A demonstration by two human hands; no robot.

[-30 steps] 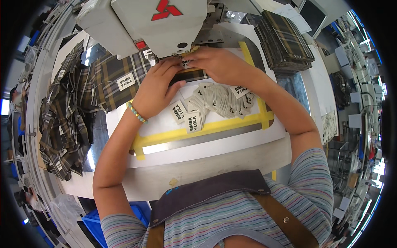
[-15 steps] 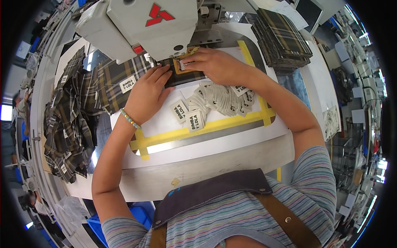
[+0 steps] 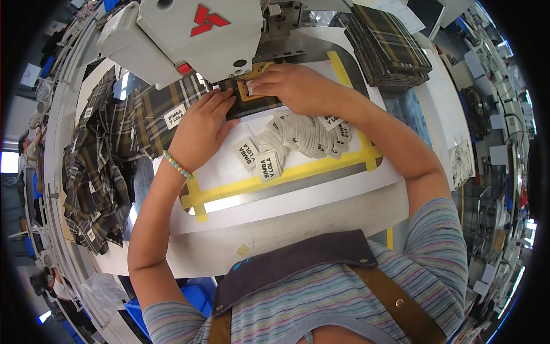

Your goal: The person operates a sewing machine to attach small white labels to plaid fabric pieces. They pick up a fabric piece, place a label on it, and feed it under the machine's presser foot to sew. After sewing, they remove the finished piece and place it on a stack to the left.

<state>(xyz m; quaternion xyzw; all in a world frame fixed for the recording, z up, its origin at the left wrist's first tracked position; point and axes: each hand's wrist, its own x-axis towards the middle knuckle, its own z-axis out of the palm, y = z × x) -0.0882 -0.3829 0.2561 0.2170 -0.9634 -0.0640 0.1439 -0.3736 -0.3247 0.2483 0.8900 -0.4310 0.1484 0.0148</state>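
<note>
Two bare hands work apart below one machine head [image 3: 197,43]. The left hand [image 3: 201,129] lies flattened, fingertips on dark cloth [image 3: 259,105], thumb spread; the right hand [image 3: 301,89] has its fingertips at one white label [image 3: 250,88] within the orange frame [image 3: 244,98] (pinching or pressing, I cannot tell). Step in hand, in my judgement: seating that label; the next move appears to call for squaring its edges and keeping the cloth flat. Count: one printed tag [image 3: 175,116] on plaid fabric [image 3: 150,121], two face-up labels [image 3: 268,166] beside one label pile [image 3: 309,137] too overlapped to number, one panel stack [image 3: 391,50], one plaid heap [image 3: 94,198].
</note>
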